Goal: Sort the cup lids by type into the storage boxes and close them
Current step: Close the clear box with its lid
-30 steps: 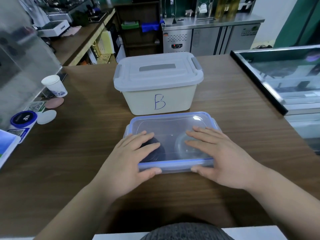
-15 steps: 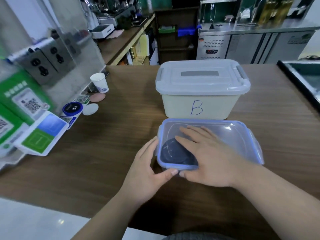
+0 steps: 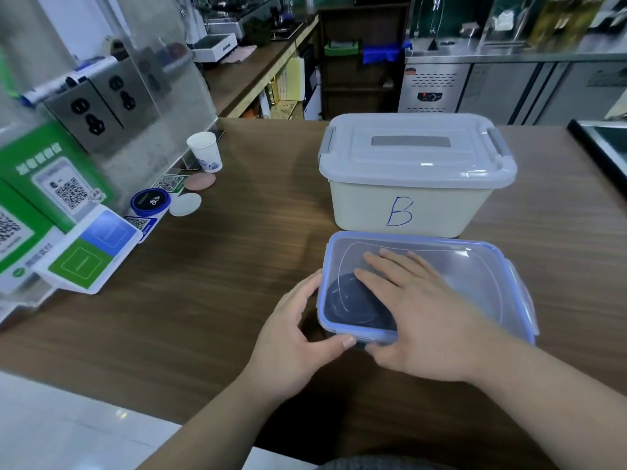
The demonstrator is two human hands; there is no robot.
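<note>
A clear storage box with a blue-rimmed lid [image 3: 475, 266] stands on the wooden counter [image 3: 220, 283] in front of me. Dark cup lids [image 3: 346, 303] show through its left half. My right hand [image 3: 417, 313] lies flat on the lid with straight fingers, pressing its left part. My left hand [image 3: 295, 337] curls around the box's left end, thumb on the near left corner, fingers at the left side where the clasp is hidden. Behind stands the cream box marked B [image 3: 407, 212], its grey lid [image 3: 414, 147] on and both side latches down.
On the counter's left side are a paper cup [image 3: 205, 151], a pink disc [image 3: 201, 181], a white disc [image 3: 186, 204], a blue round device [image 3: 150, 201] and QR code stands [image 3: 68, 198]. A black-framed glass case [image 3: 604, 144] borders the right edge.
My left hand has gone from flat on the lid to the box's left end. My right hand has slid left across the lid. My view has turned to the left.
</note>
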